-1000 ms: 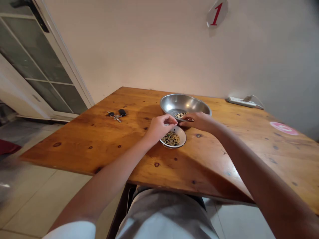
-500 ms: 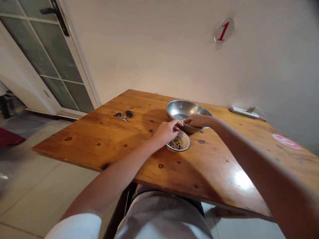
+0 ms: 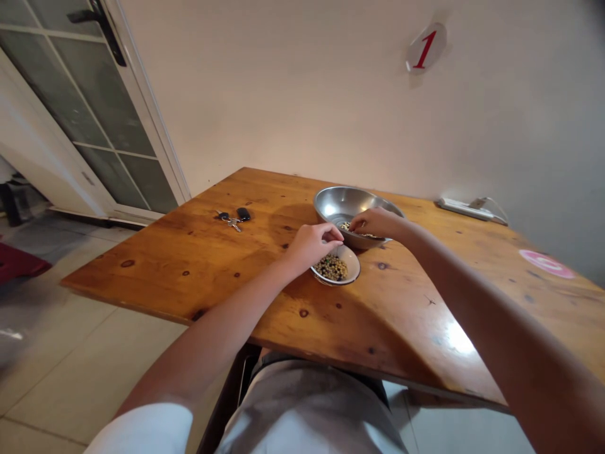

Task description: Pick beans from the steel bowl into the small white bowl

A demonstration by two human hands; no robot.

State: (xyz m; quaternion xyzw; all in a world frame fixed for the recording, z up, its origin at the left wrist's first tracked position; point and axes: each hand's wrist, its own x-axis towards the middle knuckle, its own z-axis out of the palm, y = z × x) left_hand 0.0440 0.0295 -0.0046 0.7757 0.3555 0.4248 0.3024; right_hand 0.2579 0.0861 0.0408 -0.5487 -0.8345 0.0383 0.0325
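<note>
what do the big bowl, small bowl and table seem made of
Big bowl: metal, probably steel; shiny grey with bright reflections. Small bowl: smooth white with a dark rim, perhaps enamel or ceramic; the look leaves it open. Table: wood, likely varnished, given the knots and the glare.

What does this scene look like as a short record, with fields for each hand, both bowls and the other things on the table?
Left hand: bent over the small white bowl; whether it holds anything is unclear
Right hand: reaching into the steel bowl
Small white bowl: contains tan and dark beanlike pieces
Steel bowl: larger, behind the white one; pale pieces inside
Wooden table: keys at left; power strip and pink sticker at right
</note>
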